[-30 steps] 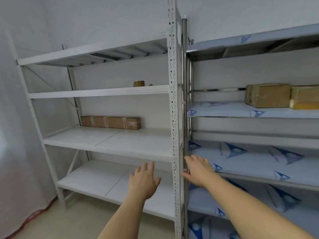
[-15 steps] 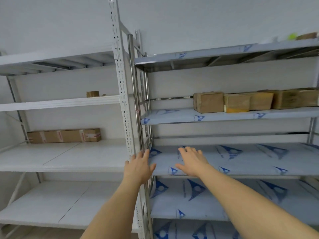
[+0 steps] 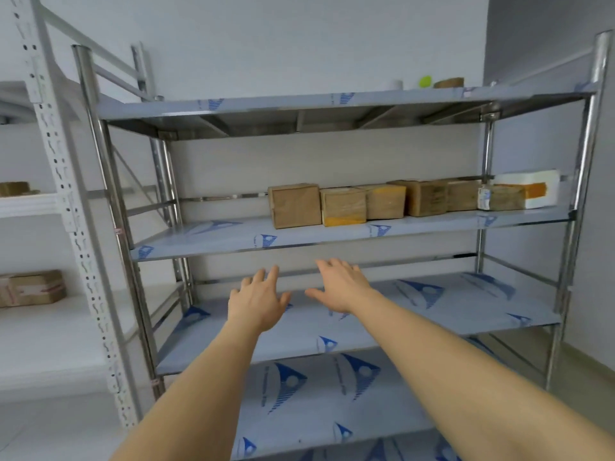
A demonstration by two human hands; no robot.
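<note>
Both arms reach forward toward a steel shelf unit [image 3: 332,244] covered in blue-printed protective film. My left hand [image 3: 258,301] and my right hand [image 3: 341,286] hover with straight, spread fingers above the bare middle shelf [image 3: 432,314], holding nothing. On the shelf above them stands a row of several brown wrapped boxes [image 3: 372,202], ending at the right in a white foam box [image 3: 532,188]. The hands are below and slightly left of the leftmost box [image 3: 294,205].
A white perforated rack [image 3: 66,207] stands at the left with a taped cardboard box [image 3: 31,287] and a small brown item [image 3: 15,188]. The steel unit's top shelf carries a white roll [image 3: 395,84], a green object [image 3: 425,81] and a brown tape roll [image 3: 448,82].
The view has swung right from the white rack to face the steel shelf unit. Both hands stayed open and extended, and are now in front of the steel unit's middle shelf.
</note>
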